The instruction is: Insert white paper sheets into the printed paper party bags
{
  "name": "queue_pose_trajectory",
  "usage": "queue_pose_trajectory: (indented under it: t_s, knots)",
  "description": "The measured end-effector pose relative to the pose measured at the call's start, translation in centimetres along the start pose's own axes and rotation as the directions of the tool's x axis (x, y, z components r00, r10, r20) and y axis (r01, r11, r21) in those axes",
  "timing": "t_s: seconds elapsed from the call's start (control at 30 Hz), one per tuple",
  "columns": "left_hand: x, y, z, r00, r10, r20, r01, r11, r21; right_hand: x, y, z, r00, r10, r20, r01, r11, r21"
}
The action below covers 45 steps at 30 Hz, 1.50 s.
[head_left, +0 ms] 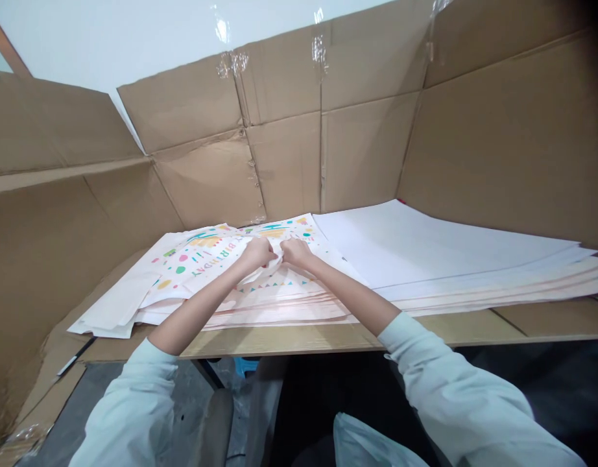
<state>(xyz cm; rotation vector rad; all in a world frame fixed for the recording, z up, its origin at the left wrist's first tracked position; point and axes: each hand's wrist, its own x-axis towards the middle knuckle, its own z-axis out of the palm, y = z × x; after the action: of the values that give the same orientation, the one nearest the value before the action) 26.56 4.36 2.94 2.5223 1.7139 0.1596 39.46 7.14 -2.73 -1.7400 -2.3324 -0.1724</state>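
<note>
My left hand [258, 251] and my right hand [295, 251] meet knuckle to knuckle on top of a stack of white paper bags printed with coloured "birthday" letters and dots [202, 261]. Both hands are closed, pinching the crumpled upper edge of the top printed bag [277, 264] between them. The stack lies flat on a wooden table [328, 337].
A tall stack of plain white sheets [425, 253] lies to the right on the table. Taped cardboard walls [289, 130] enclose the back and both sides. A loose white sheet [114, 311] sticks out at the left. Plastic bags [367, 444] hang below the table edge.
</note>
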Motion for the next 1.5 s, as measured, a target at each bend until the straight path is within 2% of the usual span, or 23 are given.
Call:
queue_pose_trajectory:
  t_s: [0.07,0.1,0.17,0.2,0.3,0.4,0.47,0.53,0.6,0.7,0.77,0.9,0.97,1.03,1.13,1.17,1.2,1.27,1.37,1.4,1.43,1.5]
  knots:
    - [0.3,-0.8,-0.3,0.999,-0.007,-0.041,0.005,0.999,-0.040,-1.2,-0.1,0.2,0.985,-0.035,-0.170,0.036,0.999,0.004]
    - [0.3,-1.1,-0.3,0.996,0.001,-0.086,-0.004,0.999,-0.035,-1.9,-0.1,0.4,0.957,-0.073,-0.279,0.076,0.997,0.000]
    - [0.2,-1.4,-0.1,0.987,0.039,-0.153,-0.043,0.999,-0.023,-3.0,-0.3,1.0,0.870,-0.178,-0.460,0.189,0.982,-0.023]
    - [0.2,-1.6,0.0,0.983,0.052,-0.174,-0.058,0.998,-0.025,-3.4,-0.4,1.2,0.828,-0.233,-0.509,0.251,0.967,-0.035]
    - [0.2,-1.9,0.5,0.977,0.016,-0.213,-0.038,0.995,-0.097,-3.9,-0.6,1.7,0.750,-0.287,-0.596,0.352,0.936,-0.008]
    - [0.6,-2.5,0.6,0.967,-0.082,-0.241,0.010,0.959,-0.284,-3.9,-0.8,1.8,0.673,-0.274,-0.687,0.398,0.917,0.025]
    - [0.9,-2.9,0.4,0.968,-0.144,-0.204,0.031,0.880,-0.473,-3.8,-0.9,1.8,0.633,-0.297,-0.715,0.441,0.897,0.018]
    - [1.1,-3.3,0.1,0.981,-0.166,-0.104,0.064,0.774,-0.630,-3.9,-0.9,1.8,0.617,-0.295,-0.730,0.457,0.889,0.026]
    - [1.0,-3.7,-0.2,0.989,-0.144,-0.026,0.084,0.699,-0.710,-4.0,-1.0,2.0,0.622,-0.278,-0.732,0.448,0.893,0.041]
    - [0.7,-4.2,-0.4,0.984,-0.168,-0.067,0.065,0.674,-0.736,-4.1,-1.1,2.2,0.662,-0.288,-0.692,0.443,0.895,0.051]
    - [0.6,-4.4,-0.4,0.974,-0.184,-0.133,0.033,0.695,-0.718,-4.3,-1.2,2.3,0.687,-0.302,-0.661,0.453,0.889,0.064]
    - [0.5,-4.8,-0.9,0.948,-0.158,-0.276,-0.022,0.834,-0.552,-4.4,-1.2,2.6,0.695,-0.239,-0.678,0.442,0.886,0.141]
    - [0.5,-5.0,-1.8,0.908,-0.184,-0.376,-0.002,0.896,-0.444,-4.5,-1.2,2.7,0.713,-0.190,-0.675,0.421,0.885,0.197]
    - [0.5,-5.3,-3.0,0.845,-0.216,-0.489,0.030,0.932,-0.361,-4.7,-1.1,2.9,0.758,-0.179,-0.628,0.406,0.882,0.239]
    - [0.4,-5.8,-4.7,0.748,-0.246,-0.617,0.083,0.956,-0.280,-5.4,-1.0,2.6,0.862,-0.285,-0.420,0.414,0.874,0.255]
    - [0.2,-5.9,-5.1,0.735,-0.250,-0.631,0.100,0.959,-0.264,-5.7,-1.0,2.2,0.884,-0.331,-0.330,0.423,0.867,0.264]
    - [0.0,-5.9,-5.4,0.736,-0.245,-0.631,0.107,0.963,-0.249,-5.9,-1.1,1.8,0.894,-0.371,-0.250,0.434,0.853,0.289]
    - [-0.7,-5.7,-5.5,0.775,-0.203,-0.599,0.091,0.973,-0.212,-5.9,-1.4,0.7,0.889,-0.440,-0.123,0.451,0.799,0.398]
    - [-2.0,-5.1,-4.9,0.850,-0.090,-0.519,0.023,0.991,-0.133,-4.1,-2.0,-0.9,0.841,-0.541,0.022,0.427,0.688,0.586]
    - [-2.4,-4.9,-4.7,0.866,-0.057,-0.497,0.008,0.995,-0.101,-3.0,-2.3,-1.3,0.838,-0.543,0.056,0.401,0.683,0.611]
    - [-2.8,-4.6,-4.5,0.877,-0.033,-0.480,0.005,0.998,-0.061,-1.9,-2.7,-1.5,0.855,-0.513,0.075,0.372,0.707,0.601]
    - [-3.6,-3.9,-4.0,0.882,0.009,-0.471,0.023,0.998,0.062,0.3,-3.7,-1.5,0.926,-0.374,0.042,0.301,0.803,0.514]
